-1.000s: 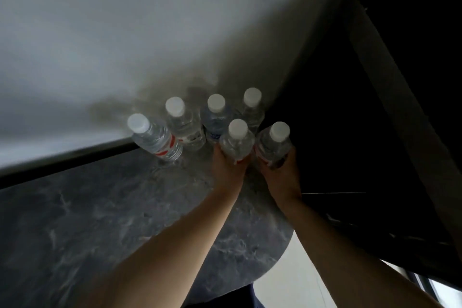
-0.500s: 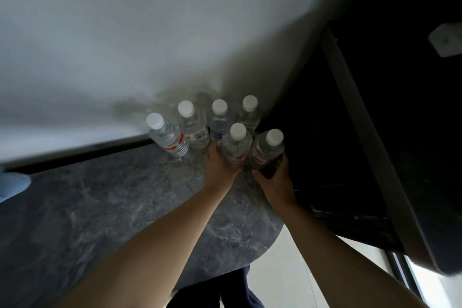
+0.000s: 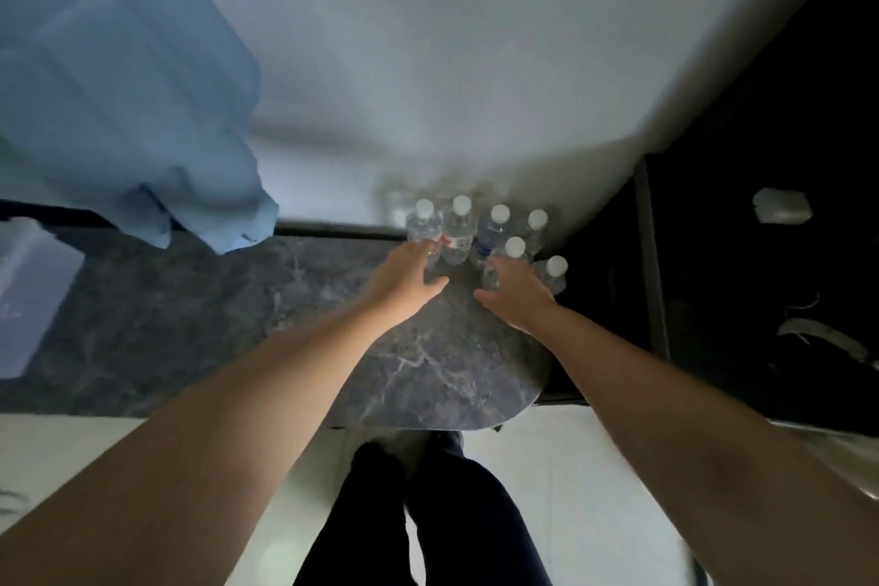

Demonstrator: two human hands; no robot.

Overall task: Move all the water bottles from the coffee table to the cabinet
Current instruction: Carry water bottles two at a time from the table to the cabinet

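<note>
Six clear water bottles (image 3: pixel 494 236) with white caps stand upright in a tight cluster at the far right corner of the dark marbled cabinet top (image 3: pixel 428 366), pressed up against the pale wall (image 3: pixel 475 62). Four form a row along the far edge; two more stand nearer to me, toward the right edge. My left hand (image 3: pixel 406 281) lies open above the surface, fingers straight and spread, the fingertips at the base of the leftmost bottle (image 3: pixel 423 226) without curling round it. My right hand (image 3: pixel 516 295) is likewise open and grips nothing, its fingers reaching to the front bottle (image 3: pixel 512 252), though whether they touch it I cannot tell. Both bare forearms stretch in from the near edge. A blue cloth (image 3: pixel 119 86) hangs over the far left of the top, beside a pale translucent box (image 3: pixel 28 295) at the left edge. My dark trouser legs (image 3: pixel 428 514) show below on a light floor (image 3: pixel 571 490).
</note>
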